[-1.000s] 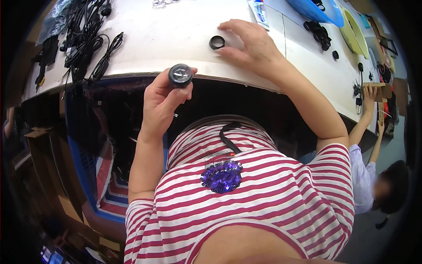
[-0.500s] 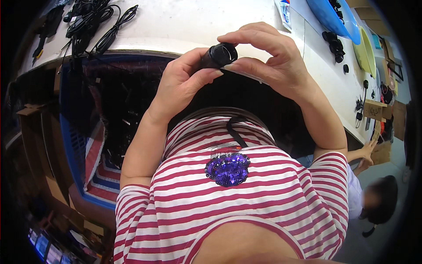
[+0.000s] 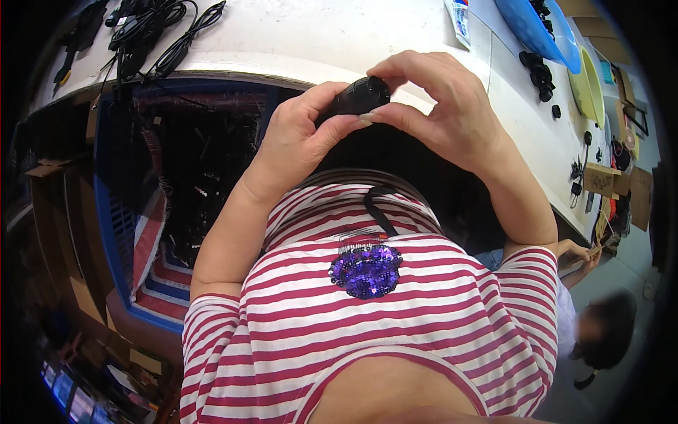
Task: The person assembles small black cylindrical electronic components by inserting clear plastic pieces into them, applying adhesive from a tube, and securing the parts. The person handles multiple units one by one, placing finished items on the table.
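Just past the table's near edge, my hands hold a short black cylinder (image 3: 346, 100), tilted with its far end up and to the right. My left hand (image 3: 293, 134) is wrapped round its body from the left, thumb along the near side. At the upper right end sits a smooth black cap or ring (image 3: 370, 93); its exact kind is unclear. My right hand (image 3: 455, 116) pinches this end between index finger on top and thumb below. Fingers of the left hand hide the cylinder's lower end.
Black cables (image 3: 152, 35) lie on the white table (image 3: 304, 35) at the left. A white-and-blue tube (image 3: 459, 21), blue basin (image 3: 526, 28), yellow-green basin (image 3: 590, 85) and loose black parts (image 3: 538, 74) are at the right. Below left stands a blue crate (image 3: 106, 212). A person (image 3: 600, 325) sits at the right.
The ring-like end, tilted with a gap before, now sits flush on the cylinder. Both hands have shifted slightly, the cylinder a little right. The other person's hands moved lower.
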Demonstrator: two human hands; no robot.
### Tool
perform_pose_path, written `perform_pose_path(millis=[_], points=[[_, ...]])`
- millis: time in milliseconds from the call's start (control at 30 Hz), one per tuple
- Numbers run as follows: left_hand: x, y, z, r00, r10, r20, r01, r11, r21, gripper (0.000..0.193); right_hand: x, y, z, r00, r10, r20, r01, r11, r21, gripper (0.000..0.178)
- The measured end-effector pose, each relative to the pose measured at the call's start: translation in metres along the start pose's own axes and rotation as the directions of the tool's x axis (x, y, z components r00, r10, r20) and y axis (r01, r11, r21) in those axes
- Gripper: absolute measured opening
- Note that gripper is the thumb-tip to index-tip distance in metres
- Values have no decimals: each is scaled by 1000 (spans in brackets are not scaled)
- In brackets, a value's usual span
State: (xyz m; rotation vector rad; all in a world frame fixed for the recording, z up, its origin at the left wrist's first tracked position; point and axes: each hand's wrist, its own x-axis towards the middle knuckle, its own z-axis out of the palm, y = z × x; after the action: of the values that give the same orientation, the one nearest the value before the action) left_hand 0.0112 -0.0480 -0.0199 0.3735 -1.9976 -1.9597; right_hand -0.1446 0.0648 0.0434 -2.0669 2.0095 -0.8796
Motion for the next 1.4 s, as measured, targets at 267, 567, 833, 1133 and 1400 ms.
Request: perform_pose_path(millis=[267,567,833,1133,1400], points=[[-1,-7,-2,994,81,72,-78,996,-48,23,-3,-2,-2,996,-80,50,77,995,67,32],[-2,-3,-5,988,-23,152,23,1000,-1,25,-4,-4,-6,996,-21,91,33,991,-129,41],[2,-13,-3,994,72,77,-64,993,-99,23,-3,5,3,1000,-10,4,9,996,92,35],[3,-13,-2,996,60,65,-59,998,-5,24,-4,7,2,998,31,53,-32,999,15,37],[5,-13,-5,980,102,170,-98,995,-32,23,-1,12,3,997,-59,42,47,970,239,32]])
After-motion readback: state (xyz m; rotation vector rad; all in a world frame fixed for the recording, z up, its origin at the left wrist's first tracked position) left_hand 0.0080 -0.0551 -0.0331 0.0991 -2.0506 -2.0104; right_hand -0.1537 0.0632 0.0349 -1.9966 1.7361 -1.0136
